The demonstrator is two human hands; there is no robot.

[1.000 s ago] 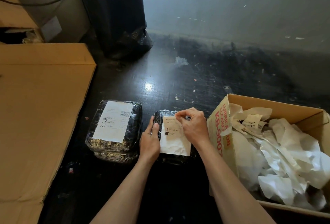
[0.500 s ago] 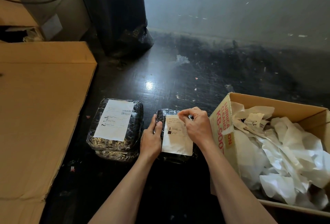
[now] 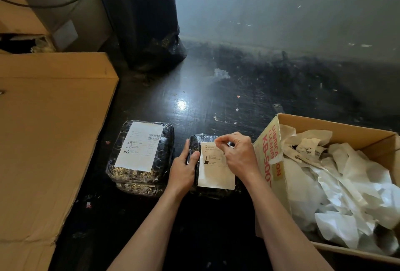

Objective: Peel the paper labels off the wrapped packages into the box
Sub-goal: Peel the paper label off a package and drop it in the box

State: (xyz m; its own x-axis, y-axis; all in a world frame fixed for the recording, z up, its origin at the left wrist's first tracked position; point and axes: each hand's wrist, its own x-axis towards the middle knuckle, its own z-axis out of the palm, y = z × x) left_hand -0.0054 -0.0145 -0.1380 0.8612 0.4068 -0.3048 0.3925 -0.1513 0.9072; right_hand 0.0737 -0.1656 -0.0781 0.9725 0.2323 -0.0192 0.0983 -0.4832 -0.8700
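A small black bubble-wrapped package [image 3: 195, 141] lies on the dark floor with a white paper label [image 3: 215, 173] on top. My left hand [image 3: 184, 168] grips the package's left side, thumb on its top. My right hand [image 3: 237, 155] pinches the label's far right corner between thumb and forefinger. A larger wrapped package [image 3: 140, 175] with its own white label [image 3: 139, 146] lies to the left. The open cardboard box [image 3: 270, 147] at the right holds several crumpled peeled labels [image 3: 346, 195].
A flattened sheet of cardboard [image 3: 47, 136] covers the floor at the left. A black bag [image 3: 149, 32] stands at the back by the grey wall, with stacked cartons [image 3: 54, 11] at the far left. Small paper scraps dot the dark floor [image 3: 216, 97].
My right hand's fingers have shifted slightly along the label's far edge and lifted its corner a little. The view has drifted a bit; both packages and my left hand stay put.
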